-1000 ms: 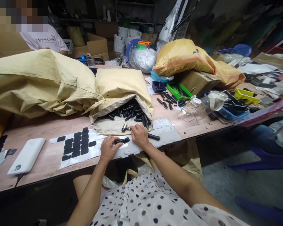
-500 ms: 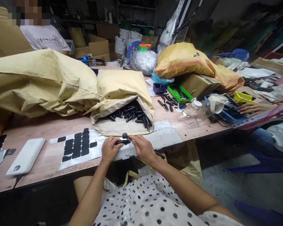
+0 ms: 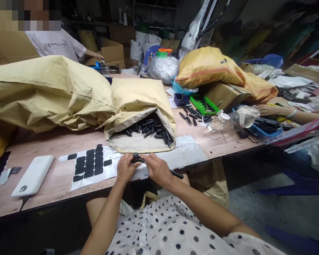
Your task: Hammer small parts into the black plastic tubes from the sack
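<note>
My left hand point(image 3: 125, 168) is closed on a small black part point(image 3: 138, 160), mostly covered by fingers; its exact kind is unclear. Closed beside it, my right hand point(image 3: 158, 170) grips a tool with a dark round ball tip point(image 3: 135, 155) and a black handle point(image 3: 177, 174) sticking out behind the palm. The ball tip is at the black part, between both hands; I cannot tell if they touch. Just beyond lies an open-mouthed tan sack point(image 3: 140, 88) holding many black tapered pieces point(image 3: 149, 127). Left of my hands is a white sheet with black rounded stickers point(image 3: 89, 163).
A white power bank point(image 3: 33, 175) with a cable lies at left, near a large tan sack point(image 3: 50, 92). Rightward are a green tray point(image 3: 204, 105), a clear jug point(image 3: 218, 122), a blue basket point(image 3: 268, 134) and a co-worker's arm point(image 3: 279, 111). Another person stands behind.
The ball tip has moved left toward my left hand, and my two hands are closer together. The co-worker's arm at right reaches farther over the basket; the person behind stretches an arm out.
</note>
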`<state>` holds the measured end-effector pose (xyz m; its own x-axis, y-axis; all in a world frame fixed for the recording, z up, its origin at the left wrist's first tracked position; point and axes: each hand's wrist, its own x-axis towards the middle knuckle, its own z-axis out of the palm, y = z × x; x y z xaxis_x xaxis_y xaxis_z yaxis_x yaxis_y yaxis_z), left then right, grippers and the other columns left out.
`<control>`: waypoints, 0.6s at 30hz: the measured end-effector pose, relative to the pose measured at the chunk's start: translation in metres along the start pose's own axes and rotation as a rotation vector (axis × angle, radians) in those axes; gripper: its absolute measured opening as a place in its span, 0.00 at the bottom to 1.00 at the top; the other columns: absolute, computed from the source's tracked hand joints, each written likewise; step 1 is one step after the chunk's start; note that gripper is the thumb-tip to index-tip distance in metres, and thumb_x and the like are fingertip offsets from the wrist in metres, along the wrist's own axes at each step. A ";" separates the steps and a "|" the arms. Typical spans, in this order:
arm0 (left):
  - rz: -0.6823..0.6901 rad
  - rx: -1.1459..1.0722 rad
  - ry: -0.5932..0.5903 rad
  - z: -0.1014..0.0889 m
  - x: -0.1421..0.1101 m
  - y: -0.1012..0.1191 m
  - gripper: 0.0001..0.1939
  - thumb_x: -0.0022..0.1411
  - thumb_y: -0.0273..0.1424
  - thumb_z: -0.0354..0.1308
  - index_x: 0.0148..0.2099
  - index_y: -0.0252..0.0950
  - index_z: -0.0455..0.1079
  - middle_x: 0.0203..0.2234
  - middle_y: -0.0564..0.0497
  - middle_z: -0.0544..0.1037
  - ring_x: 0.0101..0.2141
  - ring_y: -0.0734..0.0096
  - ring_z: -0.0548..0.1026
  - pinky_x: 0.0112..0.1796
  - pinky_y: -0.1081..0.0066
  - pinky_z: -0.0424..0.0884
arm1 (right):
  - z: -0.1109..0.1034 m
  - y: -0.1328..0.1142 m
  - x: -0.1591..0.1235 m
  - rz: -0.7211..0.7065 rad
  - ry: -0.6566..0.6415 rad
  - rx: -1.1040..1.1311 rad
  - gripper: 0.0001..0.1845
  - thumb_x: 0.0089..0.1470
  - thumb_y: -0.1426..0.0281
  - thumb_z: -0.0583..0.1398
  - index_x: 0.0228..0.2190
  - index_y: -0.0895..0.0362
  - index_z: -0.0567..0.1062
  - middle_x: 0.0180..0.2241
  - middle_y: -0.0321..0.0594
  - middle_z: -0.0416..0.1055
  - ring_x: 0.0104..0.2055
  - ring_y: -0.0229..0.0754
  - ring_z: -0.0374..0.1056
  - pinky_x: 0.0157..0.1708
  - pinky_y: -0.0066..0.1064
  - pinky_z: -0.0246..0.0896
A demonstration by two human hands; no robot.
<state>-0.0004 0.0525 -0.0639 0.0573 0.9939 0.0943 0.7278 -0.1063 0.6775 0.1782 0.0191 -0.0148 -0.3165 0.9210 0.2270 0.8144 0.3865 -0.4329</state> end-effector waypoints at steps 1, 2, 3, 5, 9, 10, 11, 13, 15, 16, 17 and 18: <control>-0.007 0.001 -0.005 0.000 0.000 0.001 0.02 0.55 0.32 0.68 0.32 0.44 0.78 0.31 0.53 0.75 0.36 0.62 0.72 0.39 0.65 0.68 | 0.002 -0.001 0.000 0.005 -0.015 -0.006 0.23 0.62 0.77 0.55 0.54 0.46 0.76 0.39 0.36 0.75 0.37 0.39 0.73 0.34 0.25 0.65; -0.012 -0.003 -0.011 -0.001 0.000 0.001 0.02 0.55 0.32 0.68 0.32 0.44 0.78 0.31 0.53 0.75 0.37 0.62 0.72 0.39 0.65 0.69 | 0.004 0.000 0.000 0.010 -0.016 -0.008 0.23 0.62 0.77 0.55 0.54 0.46 0.76 0.39 0.35 0.75 0.37 0.39 0.72 0.34 0.25 0.64; -0.015 -0.011 -0.015 -0.001 0.000 0.002 0.02 0.55 0.32 0.68 0.33 0.44 0.78 0.32 0.53 0.76 0.37 0.62 0.72 0.40 0.65 0.69 | 0.005 0.001 0.001 0.013 -0.003 -0.007 0.23 0.62 0.77 0.55 0.53 0.46 0.76 0.39 0.35 0.76 0.38 0.38 0.72 0.34 0.25 0.64; -0.016 -0.028 -0.016 -0.002 0.000 0.003 0.04 0.55 0.32 0.68 0.36 0.45 0.79 0.33 0.53 0.77 0.38 0.61 0.73 0.41 0.65 0.69 | 0.006 0.008 0.008 0.025 0.049 -0.024 0.23 0.63 0.77 0.55 0.54 0.45 0.75 0.41 0.35 0.75 0.39 0.38 0.72 0.36 0.25 0.64; 0.002 -0.025 -0.008 -0.001 -0.002 0.002 0.06 0.55 0.31 0.67 0.37 0.45 0.79 0.33 0.52 0.77 0.39 0.60 0.73 0.42 0.64 0.70 | 0.005 0.034 0.035 0.069 0.065 -0.157 0.22 0.63 0.76 0.55 0.54 0.45 0.76 0.40 0.38 0.74 0.40 0.41 0.69 0.36 0.28 0.61; 0.009 -0.017 -0.006 -0.001 -0.002 0.001 0.06 0.55 0.31 0.67 0.37 0.45 0.79 0.33 0.52 0.77 0.39 0.60 0.73 0.42 0.64 0.70 | 0.006 0.041 0.042 0.065 0.047 -0.201 0.21 0.63 0.76 0.55 0.52 0.47 0.78 0.39 0.40 0.74 0.41 0.42 0.68 0.37 0.29 0.59; 0.016 -0.008 -0.003 -0.001 -0.002 0.000 0.06 0.55 0.31 0.67 0.37 0.45 0.79 0.33 0.52 0.77 0.39 0.60 0.73 0.42 0.64 0.70 | 0.008 0.047 0.047 0.051 0.029 -0.240 0.20 0.63 0.76 0.55 0.51 0.48 0.79 0.37 0.41 0.74 0.41 0.44 0.67 0.38 0.30 0.58; 0.025 0.007 0.006 0.000 -0.002 -0.003 0.06 0.55 0.31 0.67 0.38 0.45 0.79 0.33 0.52 0.77 0.38 0.60 0.73 0.42 0.64 0.70 | 0.013 0.057 0.054 0.022 0.010 -0.291 0.21 0.64 0.76 0.54 0.51 0.49 0.79 0.37 0.43 0.73 0.42 0.45 0.65 0.39 0.32 0.55; 0.023 0.017 0.016 0.001 -0.001 -0.005 0.06 0.56 0.31 0.66 0.38 0.44 0.79 0.33 0.51 0.77 0.38 0.59 0.73 0.42 0.64 0.70 | 0.019 0.061 0.056 0.009 0.017 -0.323 0.21 0.65 0.75 0.54 0.52 0.49 0.78 0.37 0.44 0.72 0.41 0.46 0.63 0.39 0.33 0.52; 0.021 0.019 0.020 0.001 0.000 -0.006 0.05 0.56 0.31 0.66 0.38 0.44 0.79 0.33 0.51 0.77 0.38 0.59 0.74 0.42 0.63 0.70 | 0.022 0.062 0.055 0.006 0.025 -0.332 0.21 0.65 0.75 0.53 0.53 0.50 0.78 0.37 0.44 0.71 0.41 0.46 0.62 0.38 0.34 0.51; 0.020 0.017 0.027 0.000 0.001 -0.006 0.06 0.56 0.32 0.66 0.38 0.44 0.79 0.33 0.51 0.77 0.38 0.59 0.74 0.42 0.63 0.71 | 0.025 0.062 0.055 0.004 0.034 -0.337 0.21 0.65 0.75 0.53 0.53 0.50 0.78 0.37 0.44 0.71 0.41 0.46 0.61 0.38 0.34 0.51; 0.022 0.009 0.037 -0.001 0.002 -0.004 0.07 0.56 0.32 0.66 0.39 0.44 0.79 0.34 0.51 0.77 0.38 0.59 0.74 0.42 0.63 0.71 | 0.027 0.061 0.054 0.005 0.041 -0.340 0.20 0.65 0.75 0.53 0.53 0.50 0.77 0.37 0.44 0.71 0.41 0.47 0.61 0.39 0.35 0.50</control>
<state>-0.0037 0.0544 -0.0660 0.0477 0.9896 0.1361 0.7325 -0.1273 0.6688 0.1976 0.0936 -0.0522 -0.2981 0.9173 0.2640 0.9335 0.3379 -0.1201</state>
